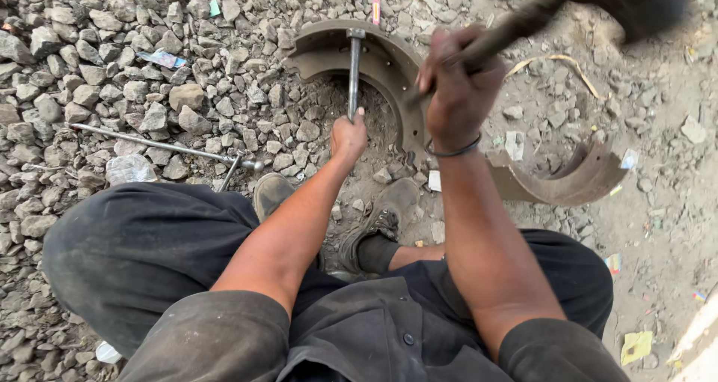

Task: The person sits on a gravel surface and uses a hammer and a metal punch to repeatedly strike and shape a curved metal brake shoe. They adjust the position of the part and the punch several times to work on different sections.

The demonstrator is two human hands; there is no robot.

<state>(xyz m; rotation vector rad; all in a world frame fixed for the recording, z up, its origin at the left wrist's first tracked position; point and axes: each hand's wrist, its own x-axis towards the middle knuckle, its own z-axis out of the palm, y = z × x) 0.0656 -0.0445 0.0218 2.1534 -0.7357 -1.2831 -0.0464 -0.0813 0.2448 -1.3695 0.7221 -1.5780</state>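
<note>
Looking down from a head-worn camera, a person squats on gravel and dirt, dark trousers and worn shoes near the bottom of the view. The left hand (pixel 349 135) reaches forward with a straight arm, its fingers wrapped tightly around the lower end of a steel chisel (pixel 354 71). The chisel stands nearly upright, its far end set against the inner edge of a curved metal brake shoe (pixel 389 60) that lies on the ground just beyond the feet. The right hand (pixel 458 83) is raised higher and to the right, wrist bent, with a thin dark bangle around it. Its fingers are clenched around the handle of a hammer (pixel 568 4), which slants up toward the far right corner; the hammer head is blurred. A second curved brake shoe (pixel 576 180) lies to the right, near the right forearm. On the left, a long thin metal rod (pixel 161 146) rests across the stones, well apart from both hands. Scraps of litter dot the ground.
</note>
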